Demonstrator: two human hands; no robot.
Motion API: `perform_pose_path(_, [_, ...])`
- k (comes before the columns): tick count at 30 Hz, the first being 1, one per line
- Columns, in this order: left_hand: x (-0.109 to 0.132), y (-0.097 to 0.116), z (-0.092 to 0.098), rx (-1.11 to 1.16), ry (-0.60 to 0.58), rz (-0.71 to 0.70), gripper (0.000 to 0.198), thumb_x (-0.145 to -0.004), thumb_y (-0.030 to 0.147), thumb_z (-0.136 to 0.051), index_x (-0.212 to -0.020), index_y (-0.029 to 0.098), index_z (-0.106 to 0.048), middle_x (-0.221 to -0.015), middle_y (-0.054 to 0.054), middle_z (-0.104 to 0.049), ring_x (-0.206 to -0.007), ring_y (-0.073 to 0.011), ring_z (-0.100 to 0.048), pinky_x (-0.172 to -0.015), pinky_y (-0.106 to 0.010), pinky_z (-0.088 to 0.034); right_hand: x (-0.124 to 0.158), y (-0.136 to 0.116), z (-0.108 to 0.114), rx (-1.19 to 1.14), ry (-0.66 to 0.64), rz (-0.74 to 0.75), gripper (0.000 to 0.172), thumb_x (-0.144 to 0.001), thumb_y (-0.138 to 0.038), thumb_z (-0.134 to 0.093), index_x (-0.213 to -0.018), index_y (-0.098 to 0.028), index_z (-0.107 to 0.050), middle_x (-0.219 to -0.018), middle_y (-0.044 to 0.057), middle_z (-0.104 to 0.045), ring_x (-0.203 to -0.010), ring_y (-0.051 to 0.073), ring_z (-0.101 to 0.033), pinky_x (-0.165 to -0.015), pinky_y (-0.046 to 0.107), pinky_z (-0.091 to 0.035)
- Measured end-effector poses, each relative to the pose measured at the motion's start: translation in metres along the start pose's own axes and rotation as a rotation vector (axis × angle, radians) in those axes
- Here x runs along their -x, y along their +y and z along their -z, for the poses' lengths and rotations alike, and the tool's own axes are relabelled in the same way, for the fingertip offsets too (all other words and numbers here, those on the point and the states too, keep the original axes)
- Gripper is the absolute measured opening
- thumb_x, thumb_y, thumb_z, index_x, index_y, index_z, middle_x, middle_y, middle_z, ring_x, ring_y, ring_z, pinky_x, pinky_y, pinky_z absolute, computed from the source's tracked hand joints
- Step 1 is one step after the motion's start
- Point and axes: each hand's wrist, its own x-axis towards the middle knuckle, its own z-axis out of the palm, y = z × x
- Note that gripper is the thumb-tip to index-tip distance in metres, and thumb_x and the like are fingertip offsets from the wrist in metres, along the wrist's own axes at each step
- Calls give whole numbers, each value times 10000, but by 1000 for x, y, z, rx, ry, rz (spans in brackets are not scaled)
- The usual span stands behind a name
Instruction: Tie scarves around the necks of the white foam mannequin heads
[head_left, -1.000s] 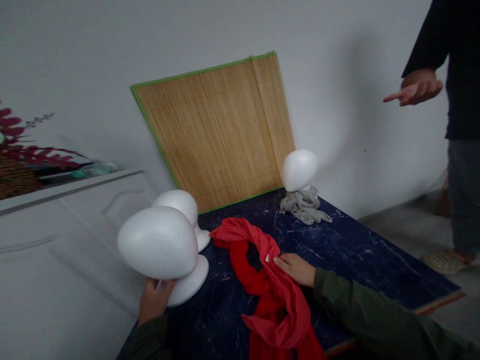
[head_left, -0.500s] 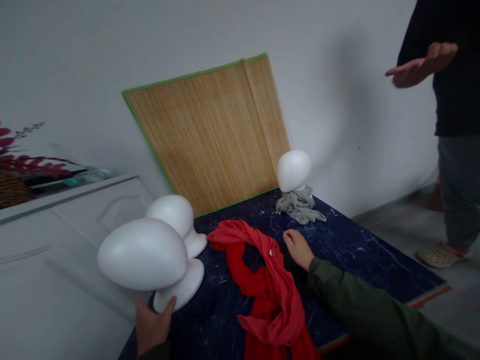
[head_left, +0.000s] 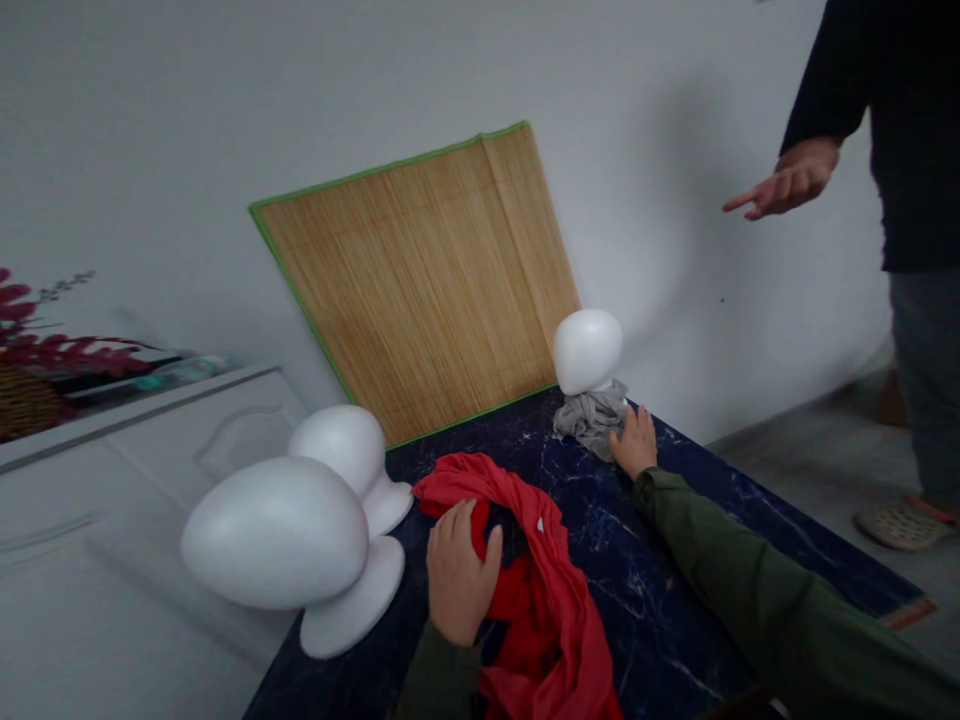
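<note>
From the head view, the left hand (head_left: 457,572) rests on the red scarf (head_left: 562,625), fingers spread, pinching nothing. The right hand (head_left: 634,442) lies open just beside the grey cloth (head_left: 589,420) under the far foam head (head_left: 587,352), so a careless brush could topple that light head. The nearest foam head (head_left: 274,532) stands by the tabletop (head_left: 660,570) edge, and a tugged scarf could tip it into the middle foam head (head_left: 345,455). A co-worker's hand (head_left: 784,182) points from the right, well apart, and a bamboo mat (head_left: 420,280) leans against the wall.
</note>
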Motion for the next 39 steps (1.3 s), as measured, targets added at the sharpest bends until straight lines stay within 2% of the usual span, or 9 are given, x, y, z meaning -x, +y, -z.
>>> perform_pose_path(5, [-35,4,-72,-185,-326,528,776,-710,634,-348,-1302,136,-287,-1336,-264,-261,-1190,-451,-274,-872,-604,-243,-14,7,-10,-3,-76,-17,696,-759,-339,-457,-1317,-16,-196,-1354,232,-210,-1245,331,-186,-971,448,-245])
perform_pose_path(9, [-33,-17,-96,-109,-449,400,696,-758,556,-329,-1299,121,-276,-1318,-250,-306,-1197,-355,-330,-924,-480,-272,-22,4,-14,-3,-196,47,705,-767,-355,-467,-1315,1,-204,-1251,231,-392,-1112,304,-412,-905,383,-338])
perform_pose_path(12, [-32,-21,-97,-98,-435,335,670,-774,522,-325,-1295,104,-274,-1306,-254,-320,-1197,-338,-339,-924,-440,-284,-21,-8,-15,-49,-366,157,560,-792,-300,-443,-1271,-30,-335,-1048,177,-571,-944,267,-537,-811,337,-400])
perform_pose_path(17, [-33,-19,-97,-94,-422,322,651,-780,515,-333,-1290,114,-278,-1308,-259,-315,-1185,-339,-355,-913,-439,-287,-8,-37,-15,-161,-604,479,315,-815,-210,-397,-1074,-157,-568,-991,73,-622,-889,191,-566,-786,262,-399])
perform_pose_path(20, [-33,-19,-96,-88,-429,327,653,-781,520,-334,-1290,115,-277,-1310,-256,-314,-1187,-337,-352,-919,-437,-279,-4,-48,-8,-201,-547,584,268,-827,-253,-398,-981,-169,-601,-921,63,-628,-848,190,-560,-781,270,-390])
perform_pose_path(25, [-32,-19,-94,-99,-430,319,651,-782,522,-326,-1281,105,-291,-1294,-249,-337,-1176,-336,-363,-913,-433,-287,-13,-37,-2,-60,-14,223,376,-812,-298,-428,-1126,-102,-495,-1103,150,-522,-1048,264,-435,-892,359,-308])
perform_pose_path(28, [-32,-18,-95,-92,-427,318,658,-780,530,-322,-1282,106,-291,-1290,-247,-342,-1174,-339,-363,-913,-438,-288,-16,-23,-9,59,-157,111,432,-786,-332,-477,-1128,-67,-494,-1046,189,-546,-988,295,-479,-812,364,-357])
perform_pose_path(32, [-32,-18,-95,-70,-423,327,668,-779,533,-317,-1292,106,-278,-1303,-250,-322,-1185,-343,-348,-924,-444,-278,-10,-26,-18,45,-432,283,242,-774,-278,-496,-925,-121,-602,-909,137,-608,-843,234,-553,-712,279,-379])
perform_pose_path(39, [-33,-18,-93,-57,-418,337,670,-774,546,-321,-1284,111,-295,-1301,-244,-332,-1188,-335,-347,-925,-437,-279,-8,-35,-10,23,-379,281,191,-750,-239,-429,-751,-143,-594,-747,83,-613,-705,185,-542,-622,243,-344])
